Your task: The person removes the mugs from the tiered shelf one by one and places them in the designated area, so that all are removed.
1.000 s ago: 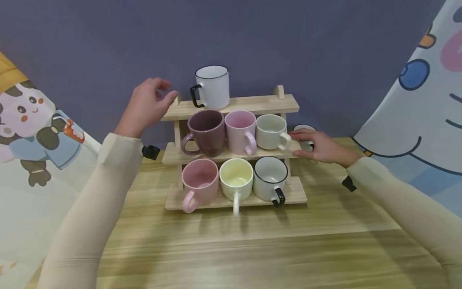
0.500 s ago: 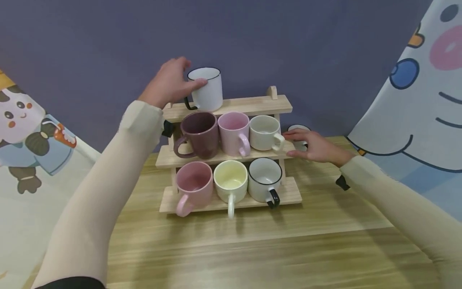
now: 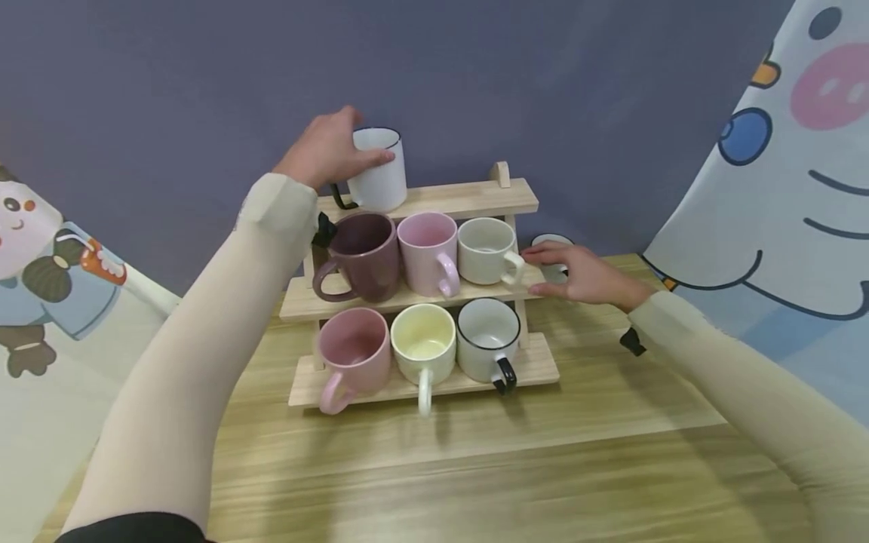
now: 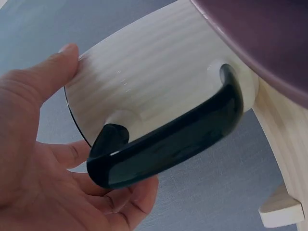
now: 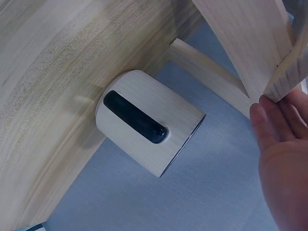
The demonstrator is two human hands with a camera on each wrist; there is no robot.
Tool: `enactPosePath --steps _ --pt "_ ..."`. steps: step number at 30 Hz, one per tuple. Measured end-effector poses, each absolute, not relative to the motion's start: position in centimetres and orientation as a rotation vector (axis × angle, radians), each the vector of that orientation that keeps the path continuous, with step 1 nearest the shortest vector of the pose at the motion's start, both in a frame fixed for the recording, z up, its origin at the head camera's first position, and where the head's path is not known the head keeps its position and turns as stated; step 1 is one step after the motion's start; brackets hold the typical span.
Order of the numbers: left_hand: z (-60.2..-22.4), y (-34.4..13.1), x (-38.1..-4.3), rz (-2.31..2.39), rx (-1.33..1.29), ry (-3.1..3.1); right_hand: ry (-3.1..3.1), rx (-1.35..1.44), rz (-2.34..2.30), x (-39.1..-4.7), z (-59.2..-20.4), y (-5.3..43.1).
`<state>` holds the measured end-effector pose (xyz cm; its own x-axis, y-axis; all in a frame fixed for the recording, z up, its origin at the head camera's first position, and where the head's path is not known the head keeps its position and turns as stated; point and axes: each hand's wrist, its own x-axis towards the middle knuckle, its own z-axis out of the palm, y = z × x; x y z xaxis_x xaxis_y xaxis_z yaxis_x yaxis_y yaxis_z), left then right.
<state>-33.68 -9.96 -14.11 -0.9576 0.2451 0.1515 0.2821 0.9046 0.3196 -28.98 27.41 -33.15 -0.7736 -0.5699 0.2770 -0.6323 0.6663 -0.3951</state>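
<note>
My left hand [image 3: 329, 151] holds a white mug [image 3: 380, 185] with a black rim and black handle near its rim, thumb in front and fingers behind. The mug stands at the left of the top shelf of a wooden rack [image 3: 468, 197]; its handle [image 4: 178, 144] shows between hand and shelf in the left wrist view. My right hand [image 3: 584, 277] pinches the right end of the rack's middle shelf, fingers at the board's end [image 5: 284, 77] in the right wrist view. Beside the rack, partly behind that hand, another white mug [image 5: 149, 120] with a black handle stands on the table.
On the middle shelf stand a plum mug [image 3: 370, 260], a pink mug [image 3: 429, 264] and a cream mug [image 3: 485, 260]. Below are a rose mug [image 3: 353, 354], a pale yellow mug [image 3: 424, 354] and a white black-rimmed mug [image 3: 485, 343]. A dark curtain [image 3: 434, 68] hangs behind the rack.
My left hand has moved right from beside the top shelf onto the white mug and taken hold of it. The right hand stays at the shelf end. The whole view has shifted slightly.
</note>
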Motion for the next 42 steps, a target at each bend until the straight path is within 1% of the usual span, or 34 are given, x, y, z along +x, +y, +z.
enactPosePath --steps 10,19,34,42 --pt "-13.9 -11.2 -34.0 -0.605 -0.348 -2.950 -2.720 1.015 0.751 -29.0 -33.4 26.8" --pt "-12.6 -13.2 -32.8 -0.603 -0.305 -2.888 -2.715 1.020 0.757 -29.3 -33.4 26.7" --pt "-11.5 -19.6 -29.5 -0.605 -0.198 -2.762 -2.729 1.018 0.759 -29.6 -33.6 27.3" --pt "-12.0 -23.7 -27.3 -0.567 -0.101 -2.753 -2.749 1.003 0.776 -29.4 -33.6 27.7"
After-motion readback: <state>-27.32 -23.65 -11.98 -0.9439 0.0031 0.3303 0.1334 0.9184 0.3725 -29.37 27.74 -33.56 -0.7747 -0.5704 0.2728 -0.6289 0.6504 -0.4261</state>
